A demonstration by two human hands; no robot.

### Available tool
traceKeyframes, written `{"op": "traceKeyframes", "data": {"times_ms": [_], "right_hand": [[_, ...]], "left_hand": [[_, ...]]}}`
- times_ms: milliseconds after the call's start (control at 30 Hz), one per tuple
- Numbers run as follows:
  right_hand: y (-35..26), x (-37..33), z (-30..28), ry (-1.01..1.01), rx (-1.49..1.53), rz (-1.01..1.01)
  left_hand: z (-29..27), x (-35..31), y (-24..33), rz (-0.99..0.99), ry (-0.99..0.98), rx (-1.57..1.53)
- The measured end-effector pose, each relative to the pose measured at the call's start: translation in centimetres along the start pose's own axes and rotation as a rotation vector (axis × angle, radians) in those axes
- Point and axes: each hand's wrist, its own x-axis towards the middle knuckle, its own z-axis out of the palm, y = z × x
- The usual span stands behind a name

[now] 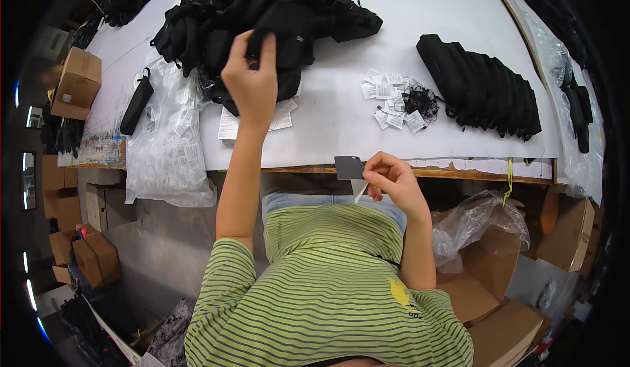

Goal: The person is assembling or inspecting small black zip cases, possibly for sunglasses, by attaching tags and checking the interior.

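Note:
My left hand (251, 81) reaches up into a heap of black fabric items (216, 6) at the far side of the table. Its thumb and fingers pinch the edge of one black fabric piece (287, 29), whose full shape merges with the heap. Close to the table's front edge, my right hand (397, 182) holds a dark grey card tag (348, 168) between thumb and fingers. A white slip hangs below that tag. Partly under the heap lie white printed sheets (281, 116).
White labels (387, 91) with tangled black cords (421, 101) lie right of centre. Beside them black pouches (482, 88) overlap in a row. To the left, a clear bag of labels (167, 147) hangs over the edge, near a single black pouch (138, 102). Cardboard boxes (472, 282) stand below right.

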Motion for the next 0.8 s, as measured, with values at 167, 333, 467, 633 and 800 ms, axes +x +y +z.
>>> {"op": "traceKeyframes", "data": {"times_ms": [167, 333, 467, 633, 800], "right_hand": [[-0.9, -0.6, -1.1, -0.082, -0.145, 0.087], [-0.6, -1.6, -2.0, -0.133, -0.273, 0.106], [0.0, -2.2, -2.3, -0.028, -0.402, 0.106], [0.8, -1.3, -1.3, 0.215, -0.616, 0.037], [1.8, 0.3, 1.1, 0.420, -0.739, -0.071]], "left_hand": [[-0.7, -2.0, -2.0, -0.420, -0.249, -0.326], [0.1, -8.9, -5.3, 0.062, -0.379, 0.299], [-1.8, -13.1, -3.2, 0.175, -0.836, 0.146], [-1.2, -16.8, -1.7, 0.189, -0.845, 0.188], [-1.7, -17.0, -0.8, 0.046, -0.567, 0.139]]}}
